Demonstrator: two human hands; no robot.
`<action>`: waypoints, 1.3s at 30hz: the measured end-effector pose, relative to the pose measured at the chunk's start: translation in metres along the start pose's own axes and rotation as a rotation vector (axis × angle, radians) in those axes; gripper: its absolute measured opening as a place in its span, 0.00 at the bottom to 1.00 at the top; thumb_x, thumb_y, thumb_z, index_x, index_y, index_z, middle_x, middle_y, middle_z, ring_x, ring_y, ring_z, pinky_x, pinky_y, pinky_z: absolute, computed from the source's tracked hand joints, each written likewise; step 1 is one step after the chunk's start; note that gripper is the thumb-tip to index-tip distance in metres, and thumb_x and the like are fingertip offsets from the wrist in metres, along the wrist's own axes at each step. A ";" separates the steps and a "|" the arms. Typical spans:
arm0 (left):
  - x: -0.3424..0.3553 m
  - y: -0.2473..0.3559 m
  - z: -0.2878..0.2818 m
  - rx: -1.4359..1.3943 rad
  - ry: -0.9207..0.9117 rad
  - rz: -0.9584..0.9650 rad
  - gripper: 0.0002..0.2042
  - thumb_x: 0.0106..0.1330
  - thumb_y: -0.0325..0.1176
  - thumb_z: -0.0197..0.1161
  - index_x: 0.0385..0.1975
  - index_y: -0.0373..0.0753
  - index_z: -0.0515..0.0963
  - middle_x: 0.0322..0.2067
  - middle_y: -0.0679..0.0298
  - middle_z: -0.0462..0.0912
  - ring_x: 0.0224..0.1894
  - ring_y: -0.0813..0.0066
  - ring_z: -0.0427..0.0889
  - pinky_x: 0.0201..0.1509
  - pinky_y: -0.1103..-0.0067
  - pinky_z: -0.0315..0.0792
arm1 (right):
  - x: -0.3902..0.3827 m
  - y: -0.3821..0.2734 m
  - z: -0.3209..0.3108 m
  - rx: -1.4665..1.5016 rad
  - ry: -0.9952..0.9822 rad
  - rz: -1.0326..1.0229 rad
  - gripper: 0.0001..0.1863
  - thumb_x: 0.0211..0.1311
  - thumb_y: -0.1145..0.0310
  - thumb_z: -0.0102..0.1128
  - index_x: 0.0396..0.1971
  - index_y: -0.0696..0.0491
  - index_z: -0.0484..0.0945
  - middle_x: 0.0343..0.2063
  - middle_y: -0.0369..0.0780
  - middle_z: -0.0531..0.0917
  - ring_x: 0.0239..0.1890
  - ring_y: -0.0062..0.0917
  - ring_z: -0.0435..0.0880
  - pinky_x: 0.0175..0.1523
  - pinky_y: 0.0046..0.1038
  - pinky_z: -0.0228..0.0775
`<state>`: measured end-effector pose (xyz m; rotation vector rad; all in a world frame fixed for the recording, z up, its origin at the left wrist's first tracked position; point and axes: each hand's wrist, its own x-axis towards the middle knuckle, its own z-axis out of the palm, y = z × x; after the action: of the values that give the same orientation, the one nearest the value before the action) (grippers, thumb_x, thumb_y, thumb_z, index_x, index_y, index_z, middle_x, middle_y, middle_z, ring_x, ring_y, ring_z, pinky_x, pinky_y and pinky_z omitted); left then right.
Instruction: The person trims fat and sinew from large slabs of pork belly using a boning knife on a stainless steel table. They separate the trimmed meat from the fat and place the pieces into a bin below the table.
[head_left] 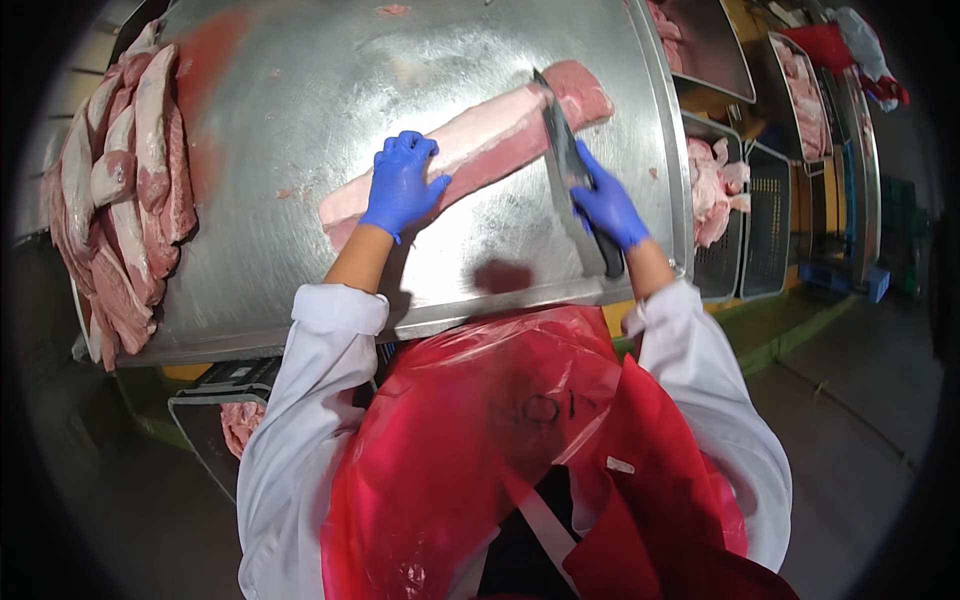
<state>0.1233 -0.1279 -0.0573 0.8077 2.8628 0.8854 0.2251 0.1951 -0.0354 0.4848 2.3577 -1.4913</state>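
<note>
A long pale loin of meat [480, 130], with a fatty top and pink sides, lies slantwise across the metal table [300, 90]. My left hand [402, 185], in a blue glove, presses on its left part with the fingers bent over the top. In my right hand [612, 208], also blue-gloved, is a long dark knife [558, 125]. Its blade crosses the loin close to the right end, tip at the far side. Whether the blade has cut into the meat I cannot tell. The knife's handle sticks out below my right hand.
A heap of similar loins [125, 190] lies along the table's left edge. Right of the table stand a grey crate of pale trimmings [735, 260], an open basket [768, 215] and a tray of meat [800, 100]. Another crate [205, 430] sits below the table at left.
</note>
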 end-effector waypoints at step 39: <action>0.145 0.087 0.063 -0.080 0.044 -0.355 0.10 0.57 0.34 0.63 0.26 0.30 0.80 0.22 0.53 0.83 0.27 0.66 0.83 0.35 0.72 0.76 | 0.055 -0.013 -0.010 0.154 -0.348 -0.057 0.36 0.71 0.69 0.48 0.76 0.34 0.50 0.26 0.39 0.81 0.19 0.20 0.77 0.27 0.25 0.75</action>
<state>0.0507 0.0364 -0.0467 0.2606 2.8528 0.9674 0.1696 0.2059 -0.0445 0.1742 2.0137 -1.6406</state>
